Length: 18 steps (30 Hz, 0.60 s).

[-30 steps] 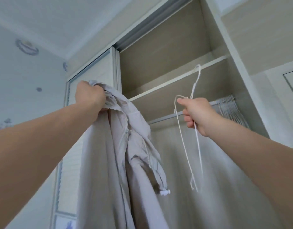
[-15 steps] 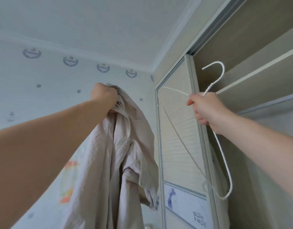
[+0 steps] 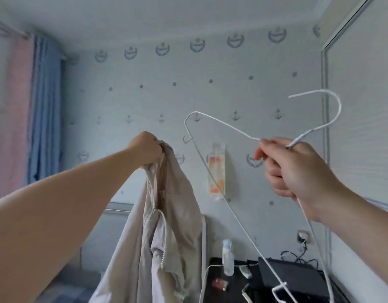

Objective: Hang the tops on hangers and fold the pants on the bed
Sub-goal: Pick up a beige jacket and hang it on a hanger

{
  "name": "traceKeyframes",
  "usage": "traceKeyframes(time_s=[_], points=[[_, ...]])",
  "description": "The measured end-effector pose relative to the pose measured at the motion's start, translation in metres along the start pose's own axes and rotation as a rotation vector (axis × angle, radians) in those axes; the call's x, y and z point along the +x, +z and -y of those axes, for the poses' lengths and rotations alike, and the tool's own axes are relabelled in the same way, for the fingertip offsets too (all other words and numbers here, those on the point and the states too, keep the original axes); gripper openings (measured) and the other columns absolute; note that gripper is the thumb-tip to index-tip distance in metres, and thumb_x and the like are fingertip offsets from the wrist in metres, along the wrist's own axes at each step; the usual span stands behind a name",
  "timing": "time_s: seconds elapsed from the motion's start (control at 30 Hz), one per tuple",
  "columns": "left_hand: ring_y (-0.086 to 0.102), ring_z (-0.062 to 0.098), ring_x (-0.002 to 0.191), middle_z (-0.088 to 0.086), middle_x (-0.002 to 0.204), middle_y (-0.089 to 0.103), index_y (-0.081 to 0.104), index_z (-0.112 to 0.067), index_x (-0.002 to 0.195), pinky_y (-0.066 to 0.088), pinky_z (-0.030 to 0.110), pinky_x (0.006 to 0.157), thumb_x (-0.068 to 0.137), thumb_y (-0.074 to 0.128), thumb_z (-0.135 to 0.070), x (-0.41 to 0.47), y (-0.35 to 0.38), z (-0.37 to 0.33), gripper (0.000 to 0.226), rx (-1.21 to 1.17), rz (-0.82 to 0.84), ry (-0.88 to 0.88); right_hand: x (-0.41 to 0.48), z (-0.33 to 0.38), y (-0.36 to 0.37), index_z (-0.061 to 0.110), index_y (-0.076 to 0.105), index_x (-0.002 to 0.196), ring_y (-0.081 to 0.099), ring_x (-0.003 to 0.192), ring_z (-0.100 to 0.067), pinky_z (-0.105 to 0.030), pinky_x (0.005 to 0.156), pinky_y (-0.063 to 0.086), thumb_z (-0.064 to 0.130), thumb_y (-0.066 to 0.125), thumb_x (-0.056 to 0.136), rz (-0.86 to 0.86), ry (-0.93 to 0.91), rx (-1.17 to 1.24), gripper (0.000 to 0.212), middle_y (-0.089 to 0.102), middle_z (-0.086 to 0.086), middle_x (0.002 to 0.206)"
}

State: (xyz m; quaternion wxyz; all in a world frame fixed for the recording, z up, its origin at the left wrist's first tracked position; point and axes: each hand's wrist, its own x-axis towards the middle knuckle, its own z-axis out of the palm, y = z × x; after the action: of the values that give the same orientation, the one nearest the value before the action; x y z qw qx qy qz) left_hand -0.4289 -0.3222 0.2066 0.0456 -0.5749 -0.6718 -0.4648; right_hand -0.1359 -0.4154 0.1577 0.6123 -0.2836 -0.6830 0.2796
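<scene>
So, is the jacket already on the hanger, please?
No, the left hand grips the jacket apart from the hanger held by the right hand.

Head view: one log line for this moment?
left hand: holds jacket | right hand: holds hanger | jacket not yet on hanger

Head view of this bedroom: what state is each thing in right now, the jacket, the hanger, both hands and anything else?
Left hand: raised, gripping the jacket's top edge.
Jacket: beige, unzipped, dangling, not yet on the hanger.
Right hand: holding the hanger at its neck.
Hanger: white wire, bare, tilted, hook uppermost.
Spray bottle: upright on the dark table.
Curtain: blue, hanging at the left.
</scene>
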Motion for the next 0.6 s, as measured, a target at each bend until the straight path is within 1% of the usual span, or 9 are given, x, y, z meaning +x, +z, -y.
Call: traceKeyframes(time_s=[0.1,0.17,0.23,0.3,0.33,0.37,0.4,0.47,0.6], points=[[0.054,0.026,0.066,0.011,0.076,0.06,0.068,-0.006,0.083,0.042,0.026,0.056,0.087,0.045,-0.005,-0.017,-0.017,0.052,0.023,-0.029,-0.015,-0.101,-0.03,-0.017,0.039,0.004,0.055,0.079,0.015,0.038,-0.012,-0.017,0.04,0.012,0.019,0.045,0.104,0.125,0.072,0.089,0.031,0.023,0.003,0.048],[0.054,0.024,0.062,0.007,0.069,0.06,0.066,-0.01,0.076,0.041,0.023,0.052,0.089,0.048,-0.006,-0.03,-0.028,0.081,0.023,-0.004,-0.023,-0.151,-0.047,-0.031,0.065,0.001,0.056,0.081,0.017,0.037,-0.01,-0.015,0.037,0.014,0.019,0.046,0.104,0.206,0.131,0.14,0.031,0.023,0.002,0.048],[0.056,0.023,0.068,0.006,0.072,0.061,0.061,-0.012,0.072,0.042,0.024,0.053,0.092,0.047,-0.006,-0.044,-0.036,0.109,0.025,-0.019,0.002,-0.185,-0.061,-0.047,0.094,0.001,0.056,0.079,0.019,0.035,-0.009,-0.014,0.035,0.017,0.017,0.046,0.104,0.286,0.166,0.164,0.031,0.025,0.001,0.047],[0.061,0.022,0.088,0.006,0.094,0.067,0.067,-0.011,0.089,0.048,0.025,0.067,0.098,0.044,-0.01,-0.059,-0.044,0.133,0.024,-0.117,0.004,-0.266,-0.074,-0.066,0.124,0.004,0.057,0.075,0.021,0.034,-0.009,-0.016,0.034,0.019,0.016,0.047,0.103,0.344,0.176,0.161,0.032,0.027,-0.001,0.046],[0.062,0.02,0.097,0.003,0.104,0.067,0.069,-0.012,0.102,0.049,0.024,0.075,0.1,0.046,-0.014,-0.068,-0.047,0.146,0.023,-0.042,0.046,-0.272,-0.08,-0.076,0.139,0.006,0.058,0.074,0.022,0.035,-0.01,-0.017,0.034,0.02,0.018,0.048,0.103,0.366,0.182,0.148,0.033,0.027,-0.003,0.047],[0.062,0.018,0.096,-0.001,0.1,0.067,0.069,-0.013,0.105,0.049,0.023,0.075,0.1,0.05,-0.017,-0.076,-0.049,0.16,0.021,-0.037,0.062,-0.294,-0.086,-0.086,0.153,0.009,0.059,0.073,0.022,0.036,-0.012,-0.019,0.036,0.02,0.02,0.048,0.103,0.393,0.188,0.131,0.033,0.027,-0.006,0.048],[0.061,0.018,0.086,-0.002,0.088,0.065,0.07,-0.013,0.096,0.047,0.021,0.067,0.097,0.056,-0.018,-0.085,-0.052,0.172,0.015,-0.102,0.068,-0.332,-0.092,-0.095,0.168,0.01,0.059,0.073,0.022,0.037,-0.014,-0.021,0.037,0.02,0.022,0.048,0.103,0.424,0.201,0.118,0.034,0.028,-0.007,0.049],[0.055,0.019,0.073,0.0,0.072,0.059,0.068,-0.01,0.08,0.042,0.02,0.055,0.091,0.061,-0.013,-0.101,-0.056,0.199,0.013,0.048,0.087,-0.318,-0.104,-0.113,0.195,0.009,0.059,0.074,0.022,0.037,-0.014,-0.022,0.037,0.021,0.022,0.048,0.103,0.472,0.244,0.125,0.034,0.028,-0.008,0.049],[0.053,0.018,0.067,0.009,0.079,0.065,0.072,-0.001,0.093,0.042,0.023,0.056,0.088,0.06,-0.01,-0.134,-0.053,0.25,0.016,0.042,0.124,-0.346,-0.137,-0.145,0.244,0.003,0.057,0.078,0.024,0.038,-0.013,-0.023,0.041,0.022,0.02,0.048,0.104,0.501,0.224,0.084,0.033,0.029,0.001,0.044]])
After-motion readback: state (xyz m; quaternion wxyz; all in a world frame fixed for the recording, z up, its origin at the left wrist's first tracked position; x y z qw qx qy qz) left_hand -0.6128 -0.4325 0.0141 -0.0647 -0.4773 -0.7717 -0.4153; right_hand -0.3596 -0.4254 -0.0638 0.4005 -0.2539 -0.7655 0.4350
